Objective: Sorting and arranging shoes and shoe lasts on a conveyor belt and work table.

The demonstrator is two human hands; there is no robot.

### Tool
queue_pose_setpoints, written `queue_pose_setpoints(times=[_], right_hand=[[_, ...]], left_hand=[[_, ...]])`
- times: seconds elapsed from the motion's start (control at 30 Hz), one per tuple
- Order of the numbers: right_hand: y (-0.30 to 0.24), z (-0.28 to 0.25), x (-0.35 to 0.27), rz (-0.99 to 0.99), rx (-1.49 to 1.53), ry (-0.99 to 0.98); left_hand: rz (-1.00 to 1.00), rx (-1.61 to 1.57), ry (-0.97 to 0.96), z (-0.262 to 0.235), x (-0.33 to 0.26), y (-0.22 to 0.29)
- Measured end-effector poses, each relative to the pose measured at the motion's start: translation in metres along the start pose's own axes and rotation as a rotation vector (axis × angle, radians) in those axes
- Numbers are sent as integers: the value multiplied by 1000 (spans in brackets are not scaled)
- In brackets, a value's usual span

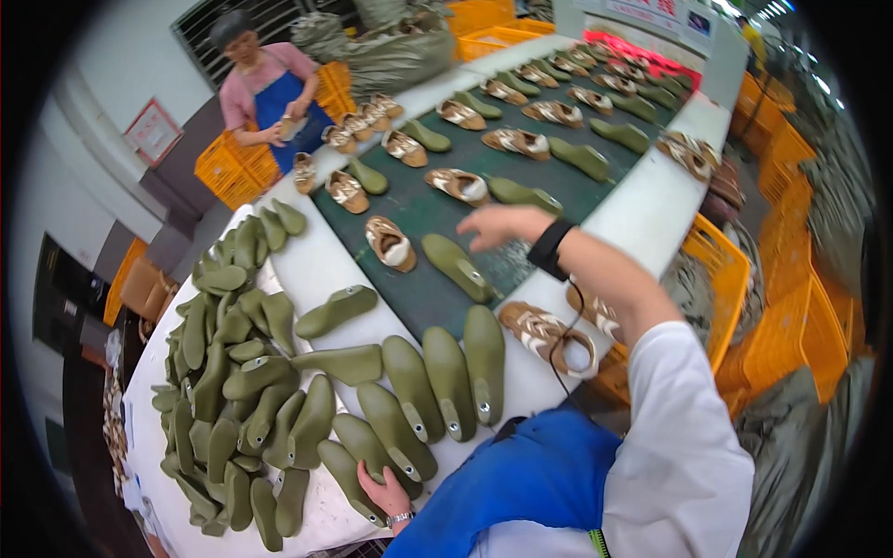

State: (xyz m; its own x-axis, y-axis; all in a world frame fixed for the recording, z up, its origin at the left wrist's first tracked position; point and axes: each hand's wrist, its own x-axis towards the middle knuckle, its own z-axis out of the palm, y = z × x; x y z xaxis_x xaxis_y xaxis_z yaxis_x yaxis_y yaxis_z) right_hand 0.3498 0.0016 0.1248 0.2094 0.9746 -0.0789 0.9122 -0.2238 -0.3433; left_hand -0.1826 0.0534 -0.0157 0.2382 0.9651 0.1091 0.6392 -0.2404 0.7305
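Observation:
Green shoe lasts lie in a row along the near edge of the white table. Low in the view, my left hand (386, 493) has its fingers curled over the heel end of a green shoe last (346, 474), beside another last (370, 448). My right hand (498, 228), slightly blurred, reaches over the dark green conveyor belt (326, 219) with its fingers apart and nothing in them. Just below it lies a green last (456, 265). Nearby on the belt are another last (523, 195) and brown-and-white shoes (458, 186) (390, 244).
A large heap of green lasts (223, 372) covers the table's left side. Beside my right arm, brown-and-white shoes (549, 337) rest on the white ledge. Orange crates (721, 260) stand to the right. Across the belt, a person in a blue apron (299, 121) handles something near a row of shoes.

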Motion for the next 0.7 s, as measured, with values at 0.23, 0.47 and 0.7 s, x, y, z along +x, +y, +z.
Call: queue_pose_setpoints(times=[0.23,0.47,0.7], right_hand=[[-48,-138,-166,49,759,399],[9,-25,-295,569,129,64],[23,205,-357,1026,15,158]], left_hand=[[42,15,-56,-1,6,-12],[289,158,-60,-7,7,4],[676,17,-293,7,6,94]])
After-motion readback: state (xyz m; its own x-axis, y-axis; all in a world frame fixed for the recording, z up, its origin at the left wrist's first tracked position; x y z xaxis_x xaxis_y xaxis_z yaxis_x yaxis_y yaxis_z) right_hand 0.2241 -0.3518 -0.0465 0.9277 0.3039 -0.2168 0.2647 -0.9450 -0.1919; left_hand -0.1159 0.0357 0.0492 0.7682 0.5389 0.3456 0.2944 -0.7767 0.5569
